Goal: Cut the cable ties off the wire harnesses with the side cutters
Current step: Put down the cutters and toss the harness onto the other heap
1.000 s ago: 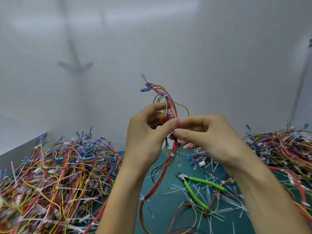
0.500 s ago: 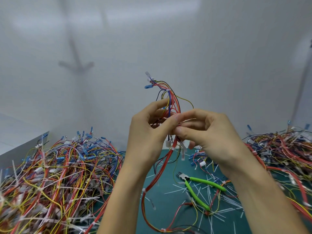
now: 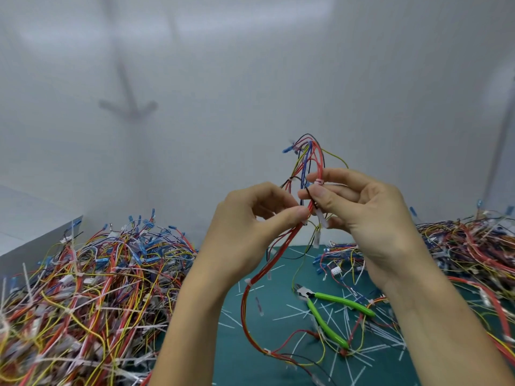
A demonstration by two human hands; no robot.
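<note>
A wire harness [image 3: 312, 160] of red, blue, yellow and black wires is held upright above the mat, and its red tail loops down onto the green mat. My left hand [image 3: 250, 227] pinches the bundle between thumb and fingers at mid height. Just right of it, my right hand [image 3: 362, 213] pinches the wires, with a pale cable tie [image 3: 318, 181] at its fingertips. The side cutters [image 3: 331, 310], with green handles, lie untouched on the mat below my right hand.
A big heap of tangled harnesses [image 3: 83, 288] fills the left side, and another heap [image 3: 473, 246] lies at the right. Several cut white tie ends [image 3: 362, 344] litter the green mat [image 3: 250, 363]. A white wall stands behind.
The harness has shifted right and turned between my fingers. My right hand has moved up the bundle, and my hands are now a little apart.
</note>
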